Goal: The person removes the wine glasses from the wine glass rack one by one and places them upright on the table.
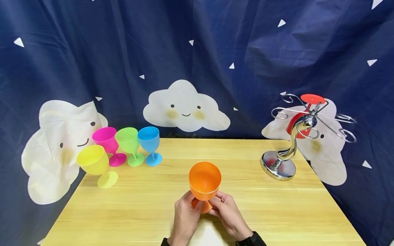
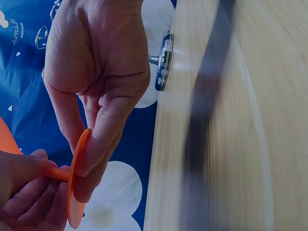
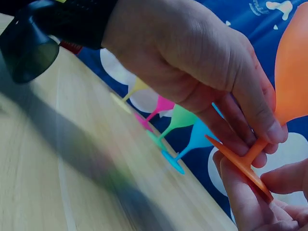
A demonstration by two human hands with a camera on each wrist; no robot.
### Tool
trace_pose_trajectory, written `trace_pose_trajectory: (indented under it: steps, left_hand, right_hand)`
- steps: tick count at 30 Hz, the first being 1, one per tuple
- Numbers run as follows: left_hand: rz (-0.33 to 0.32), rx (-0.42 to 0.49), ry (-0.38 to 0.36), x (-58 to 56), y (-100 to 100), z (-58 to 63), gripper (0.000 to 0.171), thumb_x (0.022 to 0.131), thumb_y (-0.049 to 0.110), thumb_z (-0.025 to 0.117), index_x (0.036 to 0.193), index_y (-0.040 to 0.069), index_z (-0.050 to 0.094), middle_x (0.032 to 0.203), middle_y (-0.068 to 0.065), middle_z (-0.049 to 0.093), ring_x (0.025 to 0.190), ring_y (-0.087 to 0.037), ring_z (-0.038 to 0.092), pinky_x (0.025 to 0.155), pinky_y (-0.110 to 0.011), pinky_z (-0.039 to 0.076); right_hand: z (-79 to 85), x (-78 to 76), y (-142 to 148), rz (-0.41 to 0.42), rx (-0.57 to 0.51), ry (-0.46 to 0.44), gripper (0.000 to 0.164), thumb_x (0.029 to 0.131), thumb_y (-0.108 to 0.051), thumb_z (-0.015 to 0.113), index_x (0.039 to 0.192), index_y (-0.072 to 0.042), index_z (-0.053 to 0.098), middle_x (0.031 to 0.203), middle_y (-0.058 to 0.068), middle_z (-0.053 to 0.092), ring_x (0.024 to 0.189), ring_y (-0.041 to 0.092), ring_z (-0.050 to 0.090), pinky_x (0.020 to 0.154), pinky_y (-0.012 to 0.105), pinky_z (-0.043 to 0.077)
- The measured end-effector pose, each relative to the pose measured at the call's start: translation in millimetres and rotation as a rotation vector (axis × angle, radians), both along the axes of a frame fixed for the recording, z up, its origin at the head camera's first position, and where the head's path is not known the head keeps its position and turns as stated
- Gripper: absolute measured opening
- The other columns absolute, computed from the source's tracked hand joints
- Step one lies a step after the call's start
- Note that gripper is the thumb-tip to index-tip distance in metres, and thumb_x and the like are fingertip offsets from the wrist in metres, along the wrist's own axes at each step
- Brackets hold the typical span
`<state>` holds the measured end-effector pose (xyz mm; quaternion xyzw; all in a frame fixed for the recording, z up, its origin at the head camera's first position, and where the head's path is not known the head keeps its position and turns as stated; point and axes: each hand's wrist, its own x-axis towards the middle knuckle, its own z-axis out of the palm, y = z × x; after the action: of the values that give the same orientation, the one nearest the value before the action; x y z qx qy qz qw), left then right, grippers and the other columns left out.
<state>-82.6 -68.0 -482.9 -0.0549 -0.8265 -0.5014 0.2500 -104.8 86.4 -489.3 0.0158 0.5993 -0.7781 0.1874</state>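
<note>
Both my hands hold an orange plastic goblet [image 1: 204, 177] above the near part of the table, its bowl upward and leaning slightly. My left hand [image 1: 186, 215] pinches the round base [image 2: 77, 180] between thumb and fingers. With the thumb and fingers of my right hand [image 1: 227, 213], I grip the stem [image 3: 255, 151] just under the bowl. Seen in the right wrist view, the base stands clear of the tabletop, and the left fingers lie under and around its edge. Nothing shows inside the orange bowl.
At the left stand a yellow goblet [image 1: 93, 160], a pink goblet [image 1: 105, 138], a green goblet [image 1: 127, 140] and a blue goblet [image 1: 149, 139]. A chrome rack [image 1: 289, 150] with curled wire arms stands at the right, holding a red goblet [image 1: 313, 99]. Behind the wooden table [image 1: 147, 218] hangs a dark blue curtain.
</note>
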Motion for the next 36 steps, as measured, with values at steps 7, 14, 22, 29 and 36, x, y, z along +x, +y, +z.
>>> trace_pose_trajectory:
  steps: [7,14,22,29,36]
  left_hand:
    - [-0.014,0.02,0.039,1.6,-1.1,3.0,0.027,0.081,-0.012,0.085,0.093,0.011,0.077,0.08,0.006,0.07,0.074,-0.003,0.062,0.064,-0.022,0.057]
    - [0.0,0.038,0.01,2.0,-4.3,5.7,0.026,0.081,-0.011,0.085,0.091,0.012,0.077,0.08,0.007,0.071,0.075,0.0,0.061,0.066,-0.021,0.058]
    - [0.002,0.048,-0.06,1.6,-9.5,3.3,0.024,0.083,-0.01,0.084,0.092,0.011,0.078,0.089,0.001,0.079,0.082,-0.006,0.072,0.073,-0.025,0.063]
    - [0.004,0.063,-0.099,1.0,-17.5,-0.2,0.02,0.087,-0.006,0.084,0.097,0.011,0.08,0.098,-0.002,0.082,0.089,-0.013,0.077,0.08,-0.03,0.066]
    - [0.035,0.093,-0.18,-3.0,-31.6,-2.7,0.015,0.09,0.002,0.085,0.101,0.011,0.081,0.1,-0.005,0.083,0.092,-0.019,0.08,0.08,-0.029,0.067]
  right_hand:
    - [4.1,-2.3,9.3,0.057,0.188,0.117,0.049,0.109,-0.016,0.062,0.149,0.01,0.055,0.128,0.015,0.077,0.109,0.011,0.074,0.09,0.024,0.064]
    - [16.7,-5.7,25.3,0.039,0.678,0.56,0.047,0.105,-0.023,0.073,0.149,-0.01,0.063,0.147,0.015,0.068,0.129,0.032,0.071,0.101,0.04,0.064]
    - [21.4,-11.8,56.2,-0.068,1.182,0.951,0.064,0.096,-0.034,0.084,0.151,-0.013,0.061,0.164,0.016,0.051,0.144,0.04,0.057,0.106,0.062,0.058]
    - [21.5,-14.1,85.0,-0.108,1.267,0.981,0.068,0.094,-0.032,0.085,0.151,-0.005,0.06,0.165,0.022,0.047,0.146,0.045,0.053,0.111,0.065,0.053]
    - [15.5,-6.1,102.8,-0.097,1.284,0.936,0.067,0.095,-0.029,0.083,0.151,-0.002,0.058,0.165,0.026,0.046,0.147,0.048,0.051,0.11,0.068,0.052]
